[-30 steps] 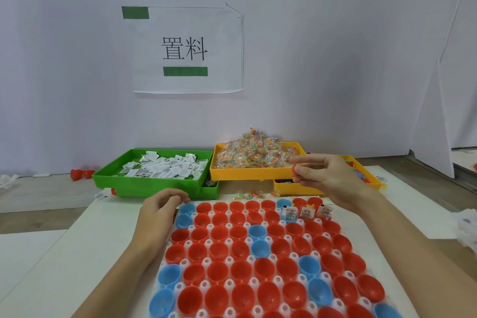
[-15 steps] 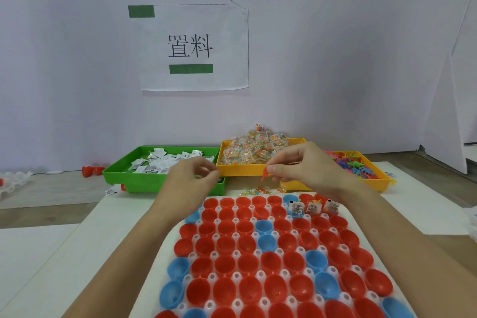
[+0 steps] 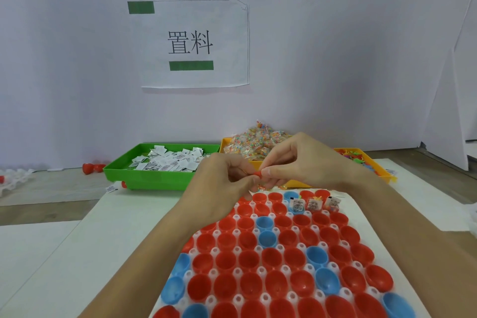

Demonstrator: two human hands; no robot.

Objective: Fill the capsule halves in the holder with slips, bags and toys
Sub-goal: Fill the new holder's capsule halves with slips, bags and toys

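Note:
A white holder [image 3: 260,271] full of red and blue capsule halves lies in front of me. Three halves in its far row hold slips and bags [image 3: 313,204]. Above the holder's far edge my left hand [image 3: 223,183] and my right hand [image 3: 299,162] meet. Both pinch a small red toy [image 3: 257,175] between their fingertips. Behind stand a green tray of white slips [image 3: 154,178], an orange tray heaped with colourful bags [image 3: 255,143] and an orange tray of toys [image 3: 361,160].
The holder rests on a white sheet [image 3: 90,248] over the table. A red capsule piece [image 3: 90,168] and a clear plastic strip [image 3: 13,178] lie at the far left. A paper sign [image 3: 193,44] hangs on the wall behind.
My left hand rose from the holder's left edge to meet my right hand. The right hand came left from the toy tray with the red toy.

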